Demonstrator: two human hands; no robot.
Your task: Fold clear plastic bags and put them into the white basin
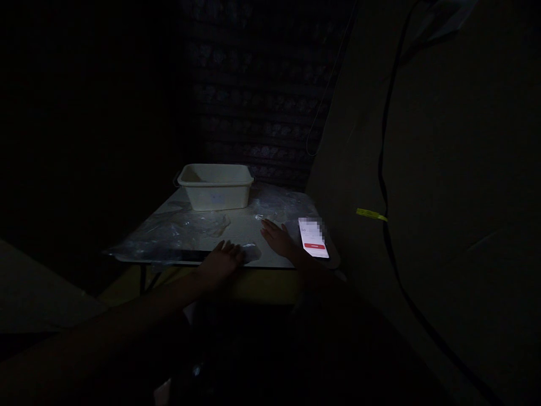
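In the dim light, my left hand (222, 257) rests at the front edge of a pale table (247, 231), its fingers stretched out beside a small piece of clear plastic (252, 252). My right hand (278, 237) lies flat on the tabletop with fingers extended, holding nothing. Just right of it a lit smartphone (310, 232) shows a white screen with a red button. Crumpled clear plastic sheeting (177, 230) covers the table's left part, and more plastic (274, 202) lies toward the back. A dark strip (190, 255) runs along the front edge left of my left hand.
A cream plastic tub (217, 194) with a handle stands at the back of the table. On the right, a dark cable (382, 169) with a yellow tag (368, 213) hangs against a wall (456, 186). Stacked, shiny wrapped material (262, 113) rises behind the table.
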